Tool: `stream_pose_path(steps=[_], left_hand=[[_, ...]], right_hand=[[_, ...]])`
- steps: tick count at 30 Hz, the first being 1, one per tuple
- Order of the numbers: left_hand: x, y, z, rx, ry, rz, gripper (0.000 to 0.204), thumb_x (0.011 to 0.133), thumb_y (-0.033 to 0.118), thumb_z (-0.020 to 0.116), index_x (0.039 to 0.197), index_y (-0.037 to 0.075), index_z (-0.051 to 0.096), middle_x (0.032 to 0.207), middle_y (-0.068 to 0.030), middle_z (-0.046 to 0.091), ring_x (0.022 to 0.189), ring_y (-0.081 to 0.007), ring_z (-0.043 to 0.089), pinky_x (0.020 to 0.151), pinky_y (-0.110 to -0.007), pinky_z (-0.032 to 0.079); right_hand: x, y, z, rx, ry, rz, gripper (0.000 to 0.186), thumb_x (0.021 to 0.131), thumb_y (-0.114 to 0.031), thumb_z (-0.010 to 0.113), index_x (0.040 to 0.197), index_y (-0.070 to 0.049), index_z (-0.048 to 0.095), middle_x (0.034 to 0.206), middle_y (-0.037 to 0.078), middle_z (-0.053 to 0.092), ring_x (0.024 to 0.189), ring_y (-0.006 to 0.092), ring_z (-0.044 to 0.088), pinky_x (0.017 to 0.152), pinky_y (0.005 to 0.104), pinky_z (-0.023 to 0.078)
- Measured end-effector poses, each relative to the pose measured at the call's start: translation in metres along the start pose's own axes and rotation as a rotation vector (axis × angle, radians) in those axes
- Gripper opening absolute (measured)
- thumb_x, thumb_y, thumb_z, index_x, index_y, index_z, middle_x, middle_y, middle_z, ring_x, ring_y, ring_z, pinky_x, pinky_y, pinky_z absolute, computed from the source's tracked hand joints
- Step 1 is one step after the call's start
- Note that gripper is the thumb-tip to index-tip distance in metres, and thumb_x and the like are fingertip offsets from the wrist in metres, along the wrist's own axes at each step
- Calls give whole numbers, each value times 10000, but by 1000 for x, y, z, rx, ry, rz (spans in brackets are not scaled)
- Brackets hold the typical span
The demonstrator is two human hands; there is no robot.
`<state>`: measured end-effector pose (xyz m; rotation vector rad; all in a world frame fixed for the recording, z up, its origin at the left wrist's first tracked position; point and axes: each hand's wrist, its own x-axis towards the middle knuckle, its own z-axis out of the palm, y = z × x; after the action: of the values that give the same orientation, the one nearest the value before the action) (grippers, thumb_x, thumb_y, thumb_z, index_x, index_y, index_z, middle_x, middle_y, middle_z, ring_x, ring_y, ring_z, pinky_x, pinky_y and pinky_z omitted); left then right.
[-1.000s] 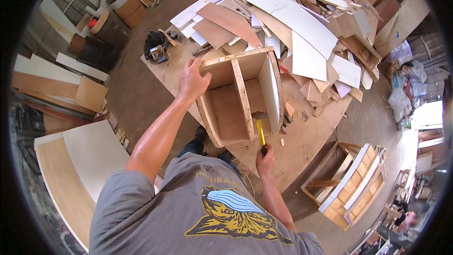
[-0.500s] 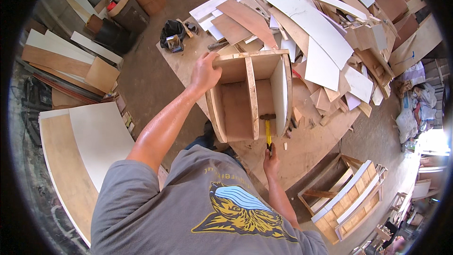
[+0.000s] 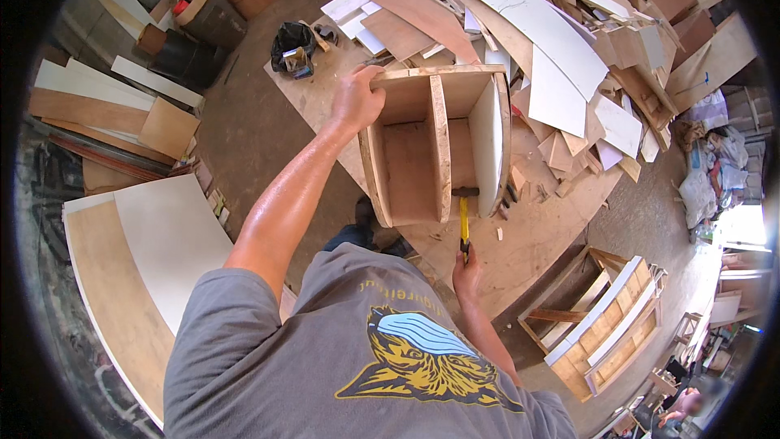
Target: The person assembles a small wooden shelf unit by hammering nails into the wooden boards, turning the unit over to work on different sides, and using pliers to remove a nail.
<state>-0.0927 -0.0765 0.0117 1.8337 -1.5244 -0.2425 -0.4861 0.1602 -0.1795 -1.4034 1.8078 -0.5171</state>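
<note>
Now, box (image 3: pixel 439 142) and hammer (image 3: pixel 464 218) in hand

My left hand (image 3: pixel 359 102) grips the box's far left corner. On the box's near side, toward its right, my right hand (image 3: pixel 466 270) is wrapped around the hammer, its head by the box's near edge. Table (image 3: pixel 532 252) beneath the box; scraps (image 3: pixel 532 45) beyond it.

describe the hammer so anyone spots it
At the worktable, find the open box with one divider. By its near right corner, the right hand grips the hammer, whose yellow handle sets it apart from the box's brown and pale boards.
</note>
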Motion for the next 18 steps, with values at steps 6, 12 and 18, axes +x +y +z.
stream_pose_path(steps=[6,12,18], left_hand=[[-2,-3,-1,-3,5,9,384,816,81,679,1189,9,732,1159,-199,706,1091,-418,679,945,-461,548],[-1,-3,1,-12,-1,34,368,822,77,678,1183,15,722,1129,-196,694,1069,-427,671,924,-475,546],[-3,-4,-2,-12,-11,5,363,817,72,674,1174,31,720,1112,-196,695,1055,-427,674,913,-486,551]], right_hand=[[52,-60,7,-71,-50,3,520,1016,-183,628,1511,-50,537,1084,347,712,1006,531,705,835,589,546],[146,-66,43,-125,151,-385,492,1001,-202,664,1459,-39,593,1270,324,677,1228,510,626,991,562,517],[170,-104,44,-144,47,-406,497,1000,-185,670,1452,9,599,1385,285,656,1328,468,594,1101,511,473]])
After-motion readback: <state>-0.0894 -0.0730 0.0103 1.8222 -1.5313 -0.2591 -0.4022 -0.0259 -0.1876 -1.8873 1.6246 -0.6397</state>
